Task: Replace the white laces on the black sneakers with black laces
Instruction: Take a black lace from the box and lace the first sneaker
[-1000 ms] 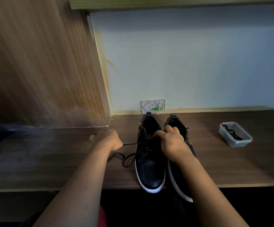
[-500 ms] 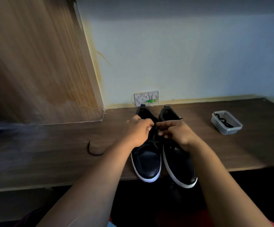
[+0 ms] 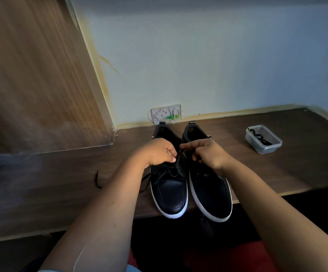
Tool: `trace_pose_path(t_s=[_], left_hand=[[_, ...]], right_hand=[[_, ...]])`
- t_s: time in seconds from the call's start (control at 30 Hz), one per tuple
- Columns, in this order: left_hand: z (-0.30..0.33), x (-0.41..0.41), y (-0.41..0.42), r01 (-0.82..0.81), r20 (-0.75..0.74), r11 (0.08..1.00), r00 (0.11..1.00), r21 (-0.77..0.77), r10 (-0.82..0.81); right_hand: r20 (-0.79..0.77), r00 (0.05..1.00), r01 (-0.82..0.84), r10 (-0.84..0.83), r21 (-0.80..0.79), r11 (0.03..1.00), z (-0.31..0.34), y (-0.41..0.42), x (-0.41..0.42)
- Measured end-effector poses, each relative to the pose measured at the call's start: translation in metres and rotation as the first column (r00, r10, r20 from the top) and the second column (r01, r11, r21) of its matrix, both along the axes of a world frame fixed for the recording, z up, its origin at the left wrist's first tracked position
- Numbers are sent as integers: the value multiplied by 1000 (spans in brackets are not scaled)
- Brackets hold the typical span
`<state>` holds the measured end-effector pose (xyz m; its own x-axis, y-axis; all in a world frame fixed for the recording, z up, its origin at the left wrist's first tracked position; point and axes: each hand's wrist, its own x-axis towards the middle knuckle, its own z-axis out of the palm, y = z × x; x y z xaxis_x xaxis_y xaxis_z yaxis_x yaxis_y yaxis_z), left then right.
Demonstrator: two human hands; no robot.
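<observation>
Two shiny black sneakers with white soles stood side by side on the dark brown wooden tabletop (image 3: 41,193), toes toward the person, the toes hanging a little over the near edge. The left sneaker (image 3: 169,191) had a thin black lace (image 3: 171,170) going through its holes, and a loose end of that lace (image 3: 97,180) lay on the wood at about nine o'clock from the shoe. The right sneaker (image 3: 210,193) sat just beside it at three o'clock. The left hand (image 3: 157,152) was over the top of the left sneaker with its fingers curled in, and it seemed to pinch the lace, but the fingertips were too dark and small to be sure. The right hand (image 3: 208,152) met it from the three o'clock side, with finger and thumb pinched together on what looked like the same lace. A small clear plastic box (image 3: 263,138) stood well apart at about two o'clock, with more black lace (image 3: 259,136) curled inside. The lace looked soft, floppy and very light, so it would slip and flop if held in the middle; the best place to hold it was probably near its stiff tip. The shoe looked smooth and firm, and light enough to slide when the lace was tugged, so one hand should probably hold it by the side.
</observation>
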<state>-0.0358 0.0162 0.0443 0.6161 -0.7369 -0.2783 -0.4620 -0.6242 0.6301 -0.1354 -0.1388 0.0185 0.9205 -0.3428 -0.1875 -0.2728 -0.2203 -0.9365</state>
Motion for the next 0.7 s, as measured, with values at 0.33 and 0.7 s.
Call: trace_pose_path(t_s=[0.33,0.7], left_hand=[[4,-10,-8,58,131,977,988,203,-86],[20,-5,-3,-308,-274,942,925,-133,264]], right_hand=[[69,997,28,-28,-9,1000,-13,-1,0],[75,997,13,-10,-32,999,-13,-1,-1]])
